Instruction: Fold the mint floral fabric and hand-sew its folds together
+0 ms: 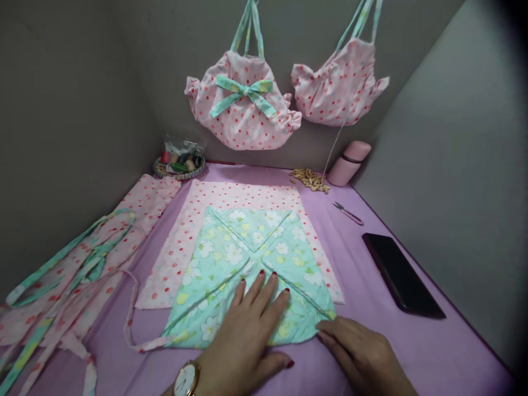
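Left grip splayed, right grip pinching cloth

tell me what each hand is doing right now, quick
Left hand: open, laid flat on the green flowered cloth.
Right hand: closed, holding the cloth's near right corner between fingers and thumb.

Two hands, two bags, one phone, one bottle show
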The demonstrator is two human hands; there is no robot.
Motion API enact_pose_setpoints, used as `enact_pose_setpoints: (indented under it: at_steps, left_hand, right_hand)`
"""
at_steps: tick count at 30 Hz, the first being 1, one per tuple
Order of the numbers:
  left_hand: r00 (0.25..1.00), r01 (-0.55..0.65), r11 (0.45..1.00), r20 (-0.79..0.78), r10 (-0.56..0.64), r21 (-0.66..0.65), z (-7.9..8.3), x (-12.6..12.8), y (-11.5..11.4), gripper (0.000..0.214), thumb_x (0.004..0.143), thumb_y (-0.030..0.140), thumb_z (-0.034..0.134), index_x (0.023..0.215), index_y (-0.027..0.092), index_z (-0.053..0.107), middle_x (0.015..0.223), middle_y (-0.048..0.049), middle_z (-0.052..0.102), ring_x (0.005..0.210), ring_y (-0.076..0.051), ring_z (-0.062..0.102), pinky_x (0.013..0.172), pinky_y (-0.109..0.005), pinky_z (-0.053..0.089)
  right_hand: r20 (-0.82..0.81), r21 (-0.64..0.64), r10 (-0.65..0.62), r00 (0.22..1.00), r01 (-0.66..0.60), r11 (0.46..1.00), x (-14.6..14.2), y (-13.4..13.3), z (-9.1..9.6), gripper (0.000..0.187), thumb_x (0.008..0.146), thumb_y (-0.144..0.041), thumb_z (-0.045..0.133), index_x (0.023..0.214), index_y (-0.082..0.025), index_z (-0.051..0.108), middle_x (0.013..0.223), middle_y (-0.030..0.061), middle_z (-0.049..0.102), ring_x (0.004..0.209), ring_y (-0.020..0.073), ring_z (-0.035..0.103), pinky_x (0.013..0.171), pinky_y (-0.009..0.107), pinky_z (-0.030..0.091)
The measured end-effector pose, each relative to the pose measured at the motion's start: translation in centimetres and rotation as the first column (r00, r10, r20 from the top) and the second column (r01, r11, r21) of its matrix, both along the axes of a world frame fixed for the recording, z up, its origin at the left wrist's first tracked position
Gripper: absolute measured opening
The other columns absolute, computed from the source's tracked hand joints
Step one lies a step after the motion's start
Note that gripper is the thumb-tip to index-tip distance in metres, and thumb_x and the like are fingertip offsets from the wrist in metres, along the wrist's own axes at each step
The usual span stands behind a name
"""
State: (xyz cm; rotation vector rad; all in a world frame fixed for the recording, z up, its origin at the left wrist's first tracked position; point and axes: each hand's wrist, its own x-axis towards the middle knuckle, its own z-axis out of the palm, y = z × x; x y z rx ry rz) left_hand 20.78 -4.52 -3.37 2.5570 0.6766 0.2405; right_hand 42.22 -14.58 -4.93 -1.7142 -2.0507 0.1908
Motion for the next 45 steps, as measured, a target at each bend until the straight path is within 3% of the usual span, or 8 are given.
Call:
enact_pose_setpoints:
  at_steps: [3,6,14,20,28,37,41,45]
  left_hand:
    - [0.996,0.003,1.0,0.091,-0.001,-0.027,0.3,-0.3,0.0,0.042,0.082,0.029,0.057,0.122,0.025,0.045,0.122,-0.0075,0.052,0.109,-0.024,0.047,0.091,-0.044,0.04]
    - [0.993,-0.001,0.998,0.119,0.008,-0.059,0.2,-0.3,0.1,0.02,0.087,0.015,0.045,0.102,0.023,0.056,0.092,-0.0024,0.062,0.086,-0.018,0.053,0.077,-0.034,0.043]
    - [0.984,-0.051,0.993,0.166,0.069,-0.109,-0.2,-0.5,0.9,0.022,0.088,0.019,0.047,0.105,0.025,0.059,0.091,0.0006,0.068,0.084,-0.016,0.059,0.075,-0.029,0.044]
    - [0.992,-0.03,0.994,0.117,0.043,-0.109,0.3,-1.3,1.5,0.027,0.09,0.019,0.045,0.11,0.029,0.059,0.091,0.0026,0.069,0.081,-0.011,0.062,0.071,-0.022,0.046]
    - [0.988,-0.126,0.954,0.119,0.097,0.274,0.1,-2.0,-1.1,0.018,0.088,0.015,0.045,0.101,0.021,0.056,0.086,-0.0021,0.061,0.077,-0.017,0.053,0.069,-0.033,0.043]
    - [0.979,-0.205,0.964,0.029,0.203,0.167,-0.7,-3.5,-2.6,0.016,0.088,0.016,0.045,0.1,0.02,0.054,0.091,-0.0028,0.057,0.083,-0.018,0.05,0.073,-0.033,0.043]
    - [0.976,-0.218,0.973,-0.01,0.219,0.08,0.3,-3.1,-2.4,0.019,0.086,0.035,0.049,0.099,0.022,0.055,0.092,-0.0025,0.057,0.085,-0.02,0.05,0.074,-0.036,0.043]
    - [0.981,-0.186,0.976,-0.039,0.191,0.11,0.4,-3.1,-2.3,0.016,0.087,0.03,0.049,0.1,0.022,0.054,0.092,-0.0018,0.058,0.086,-0.019,0.049,0.074,-0.034,0.043]
  right_hand:
    - [-0.168,-0.297,-0.116,0.979,0.062,0.953,0.2,1.0,1.2,0.022,0.09,-0.024,0.041,0.079,-0.022,0.061,0.072,-0.0004,0.066,0.066,0.013,0.062,0.059,0.02,0.048]
    - [-0.222,-0.395,-0.159,0.962,0.061,0.917,0.4,1.5,2.1,0.026,0.09,-0.027,0.041,0.073,-0.021,0.059,0.066,-0.0017,0.062,0.062,0.0128,0.06,0.056,0.02,0.046]
    - [0.185,0.018,0.003,0.983,-0.006,1.0,-0.6,0.8,1.2,0.017,0.088,-0.026,0.045,0.088,-0.02,0.061,0.072,0.0033,0.061,0.067,0.0175,0.058,0.061,0.027,0.045]
    - [0.063,-0.127,0.018,0.998,-0.01,0.992,-0.1,1.3,0.5,0.021,0.089,-0.019,0.04,0.087,-0.02,0.061,0.075,0.0035,0.062,0.069,0.0165,0.058,0.062,0.027,0.046]
    - [0.022,-0.119,0.007,1.0,-0.004,0.993,0.2,1.3,0.5,0.021,0.088,-0.021,0.041,0.088,-0.021,0.062,0.077,0.0026,0.065,0.071,0.0168,0.061,0.063,0.028,0.05]
    - [0.104,0.075,0.07,0.992,-0.078,0.994,1.1,0.1,-0.7,0.021,0.086,-0.036,0.05,0.096,-0.023,0.062,0.086,0.003,0.069,0.075,0.018,0.066,0.063,0.026,0.054]
    - [0.138,0.104,0.186,0.973,-0.201,0.974,-1.0,0.7,0.2,0.022,0.085,-0.036,0.052,0.101,-0.022,0.061,0.074,0.0022,0.067,0.064,0.0171,0.065,0.056,0.025,0.052]
    - [0.154,0.121,0.252,0.955,-0.271,0.955,-3.6,1.7,0.2,0.025,0.09,-0.033,0.043,0.105,-0.022,0.06,0.068,0.0011,0.066,0.059,0.0157,0.064,0.051,0.024,0.051]
